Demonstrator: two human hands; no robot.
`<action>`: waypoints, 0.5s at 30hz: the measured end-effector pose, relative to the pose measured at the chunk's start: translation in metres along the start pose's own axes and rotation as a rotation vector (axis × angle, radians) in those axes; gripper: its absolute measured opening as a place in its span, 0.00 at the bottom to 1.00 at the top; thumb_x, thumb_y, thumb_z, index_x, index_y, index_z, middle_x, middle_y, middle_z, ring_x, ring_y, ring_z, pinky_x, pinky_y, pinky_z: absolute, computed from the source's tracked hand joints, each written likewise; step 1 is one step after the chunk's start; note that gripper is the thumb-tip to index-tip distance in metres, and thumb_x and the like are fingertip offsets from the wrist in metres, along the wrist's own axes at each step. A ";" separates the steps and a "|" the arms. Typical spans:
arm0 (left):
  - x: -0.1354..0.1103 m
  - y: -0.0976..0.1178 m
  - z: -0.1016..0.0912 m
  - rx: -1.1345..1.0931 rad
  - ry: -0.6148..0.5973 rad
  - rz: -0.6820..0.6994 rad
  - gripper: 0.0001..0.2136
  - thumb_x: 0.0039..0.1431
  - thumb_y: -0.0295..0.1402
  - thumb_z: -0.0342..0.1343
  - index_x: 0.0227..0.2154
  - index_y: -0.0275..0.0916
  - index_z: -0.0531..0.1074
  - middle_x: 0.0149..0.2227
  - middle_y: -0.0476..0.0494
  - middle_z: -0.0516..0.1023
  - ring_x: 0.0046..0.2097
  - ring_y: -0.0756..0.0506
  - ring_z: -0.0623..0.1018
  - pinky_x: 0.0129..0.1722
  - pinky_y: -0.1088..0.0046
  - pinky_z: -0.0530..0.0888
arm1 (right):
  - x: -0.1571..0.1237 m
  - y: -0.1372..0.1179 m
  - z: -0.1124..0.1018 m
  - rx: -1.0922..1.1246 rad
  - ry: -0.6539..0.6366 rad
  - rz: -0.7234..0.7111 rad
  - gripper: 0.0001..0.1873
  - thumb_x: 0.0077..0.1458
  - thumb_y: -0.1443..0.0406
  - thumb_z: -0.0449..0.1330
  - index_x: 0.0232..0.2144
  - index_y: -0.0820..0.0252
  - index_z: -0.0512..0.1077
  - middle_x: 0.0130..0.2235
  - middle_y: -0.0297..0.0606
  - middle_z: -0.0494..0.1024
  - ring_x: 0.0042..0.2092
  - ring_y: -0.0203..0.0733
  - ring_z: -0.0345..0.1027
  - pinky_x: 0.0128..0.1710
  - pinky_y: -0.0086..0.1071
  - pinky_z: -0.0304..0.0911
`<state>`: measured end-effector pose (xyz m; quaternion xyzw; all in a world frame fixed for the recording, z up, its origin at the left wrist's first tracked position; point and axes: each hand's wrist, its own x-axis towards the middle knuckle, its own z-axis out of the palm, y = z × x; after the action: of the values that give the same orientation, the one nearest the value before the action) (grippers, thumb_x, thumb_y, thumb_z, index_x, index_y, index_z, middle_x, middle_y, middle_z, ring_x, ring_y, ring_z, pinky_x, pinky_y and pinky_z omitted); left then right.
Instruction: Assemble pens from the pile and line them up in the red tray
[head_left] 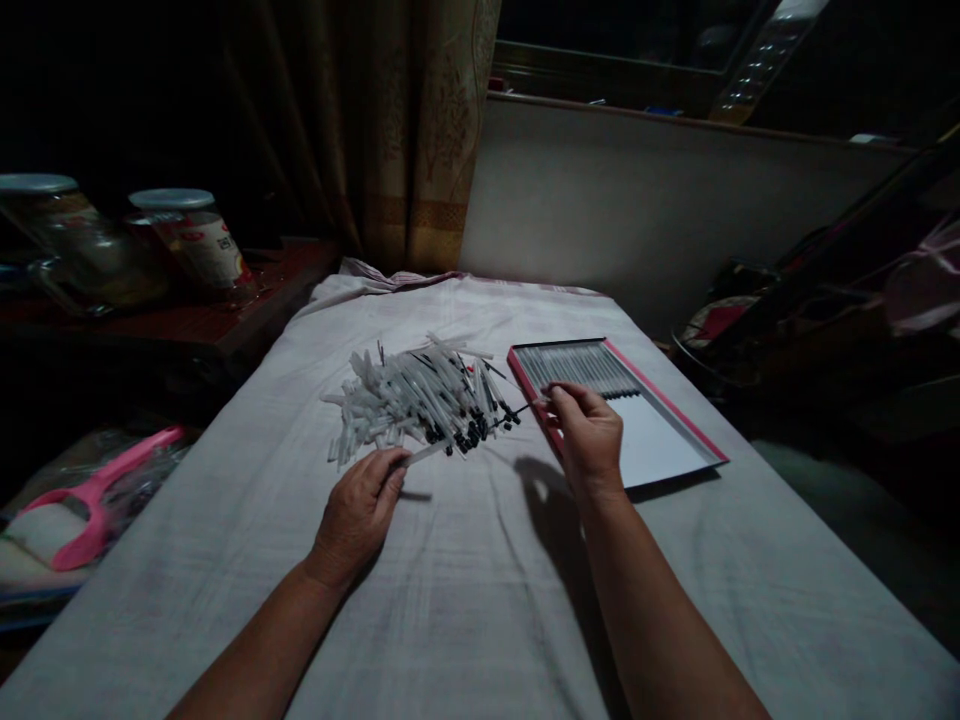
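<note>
My left hand (364, 505) is closed around one end of a translucent pen barrel (424, 456), which points right along the near edge of the pile. Between the thumb and fingers of my right hand (590, 432) is a thin pen refill (527, 406), its dark end pointing left toward the pile. A heap of clear pen parts (420, 395), many with black ends, lies in the middle of the cloth. Just beyond my right hand, a shallow red-edged box (667, 400) holds a neat row of pens (577, 368) across its far part.
A pale cloth covers the bed-like surface (450, 600). Pink scissors (112, 490) lie among plastic bags at the left. Lidded jars (195, 240) stand on a dark red cabinet (277, 290). Behind are a patterned curtain (427, 130) and a window sill with a tilted bottle (765, 60).
</note>
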<state>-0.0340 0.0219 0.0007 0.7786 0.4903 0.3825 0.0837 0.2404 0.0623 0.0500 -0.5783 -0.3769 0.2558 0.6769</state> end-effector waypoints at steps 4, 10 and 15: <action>0.000 0.000 0.000 -0.008 -0.009 -0.001 0.11 0.65 0.36 0.48 0.44 0.41 0.73 0.41 0.43 0.81 0.43 0.43 0.80 0.45 0.66 0.76 | -0.025 -0.012 -0.005 0.287 0.047 0.139 0.16 0.42 0.57 0.69 0.30 0.61 0.74 0.29 0.37 0.81 0.25 0.36 0.74 0.20 0.25 0.66; 0.000 0.001 -0.001 0.002 -0.024 0.023 0.11 0.66 0.37 0.47 0.43 0.41 0.73 0.41 0.42 0.81 0.42 0.43 0.80 0.45 0.65 0.76 | -0.041 -0.015 0.000 0.349 0.040 0.126 0.15 0.44 0.58 0.69 0.31 0.61 0.74 0.29 0.36 0.81 0.24 0.35 0.74 0.20 0.24 0.67; 0.000 0.001 -0.001 0.010 -0.026 0.044 0.11 0.66 0.37 0.47 0.43 0.40 0.73 0.39 0.42 0.81 0.42 0.43 0.80 0.44 0.65 0.76 | -0.044 -0.011 0.004 0.325 -0.006 0.138 0.15 0.45 0.57 0.68 0.32 0.60 0.74 0.29 0.36 0.82 0.26 0.36 0.76 0.21 0.25 0.69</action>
<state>-0.0341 0.0207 0.0018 0.7944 0.4738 0.3719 0.0779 0.2108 0.0278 0.0518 -0.4848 -0.2920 0.3611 0.7412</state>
